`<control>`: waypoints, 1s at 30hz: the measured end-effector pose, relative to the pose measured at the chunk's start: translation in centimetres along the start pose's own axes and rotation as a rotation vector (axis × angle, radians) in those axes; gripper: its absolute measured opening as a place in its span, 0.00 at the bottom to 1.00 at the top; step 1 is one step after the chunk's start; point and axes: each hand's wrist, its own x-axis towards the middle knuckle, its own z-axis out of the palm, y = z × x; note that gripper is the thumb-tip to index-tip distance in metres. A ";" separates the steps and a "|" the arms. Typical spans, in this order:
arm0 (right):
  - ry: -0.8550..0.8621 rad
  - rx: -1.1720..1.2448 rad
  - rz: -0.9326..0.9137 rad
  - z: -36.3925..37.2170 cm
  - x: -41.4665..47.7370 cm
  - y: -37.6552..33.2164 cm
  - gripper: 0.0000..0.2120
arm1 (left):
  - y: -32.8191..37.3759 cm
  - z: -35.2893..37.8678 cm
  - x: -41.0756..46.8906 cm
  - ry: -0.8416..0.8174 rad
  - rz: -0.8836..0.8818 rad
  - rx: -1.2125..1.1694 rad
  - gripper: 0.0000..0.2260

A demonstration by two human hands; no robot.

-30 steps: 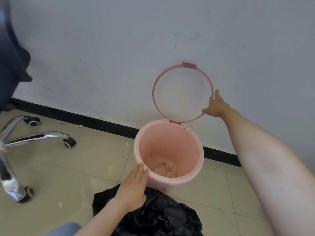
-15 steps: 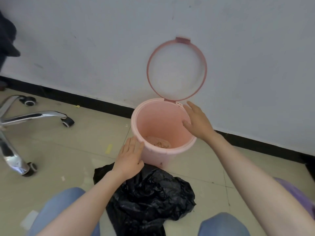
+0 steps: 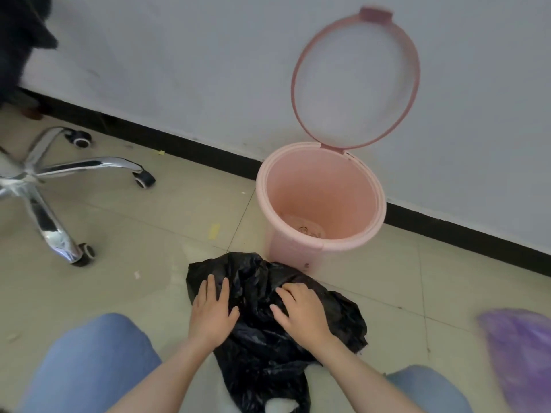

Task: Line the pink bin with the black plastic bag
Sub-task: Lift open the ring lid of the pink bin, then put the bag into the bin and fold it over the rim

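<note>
1. The left hand [image 3: 212, 315] lies palm down on the left part of the black plastic bag [image 3: 265, 329], its fingers [image 3: 210, 289] straight and slightly spread, the thumb angled out to the right onto the plastic.
2. The right hand [image 3: 301, 312] rests palm down on the middle of the bag, fingers loosely curled and pointing left, the fingertips pressing into the folds; whether they pinch any plastic cannot be told.
3. Both forearms reach forward from the bottom edge, between two knees in blue jeans [image 3: 89, 365].
4. The bag lies crumpled on the tiled floor [image 3: 125, 234], just in front of the pink bin [image 3: 320, 201], its far edge at the bin's base.
5. The bin stands upright near the wall [image 3: 193, 70], unlined, with some debris on its bottom. Its ring lid [image 3: 354, 76] is hinged open and stands up against the wall.
6. A chrome chair base [image 3: 47, 186] with castors sits to the left, well apart from the bin. A blurred purple bag [image 3: 521, 350] lies at the lower right.
</note>
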 end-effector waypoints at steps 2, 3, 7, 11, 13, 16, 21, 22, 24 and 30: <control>-0.166 -0.037 0.077 2.0 0.1 -0.8 0.22 | -0.8 1.0 0.1 -0.013 -0.030 0.006 0.29; -0.213 -0.044 0.116 3.0 0.2 -1.2 0.23 | -1.3 1.6 0.2 -0.021 -0.049 0.008 0.29; -0.231 0.005 0.149 6.2 1.1 -1.2 0.26 | -2.7 3.5 0.8 -0.076 -0.152 -0.035 0.30; -0.301 0.087 0.294 6.8 2.1 0.3 0.25 | -2.8 4.1 1.6 -0.092 -0.252 -0.362 0.32; -0.313 0.115 0.359 7.3 2.0 1.2 0.25 | -2.6 4.6 2.0 -0.071 -0.294 -0.579 0.34; -0.418 0.109 0.310 7.8 0.7 1.6 0.27 | -2.5 5.5 2.3 0.070 -0.338 -0.857 0.40; -0.341 0.118 0.251 7.9 -1.4 1.5 0.54 | -1.9 5.3 3.0 0.080 -0.496 -1.052 0.45; -0.323 0.139 0.254 7.9 -1.7 1.1 0.53 | -1.9 5.5 3.0 0.070 -0.507 -1.067 0.45; -0.315 0.165 0.259 8.0 -1.9 0.1 0.45 | -1.9 5.7 2.9 0.055 -0.532 -1.092 0.44; -0.110 0.605 0.626 8.7 -0.5 -0.5 0.33 | -1.4 6.2 2.3 -0.022 -0.505 -1.068 0.26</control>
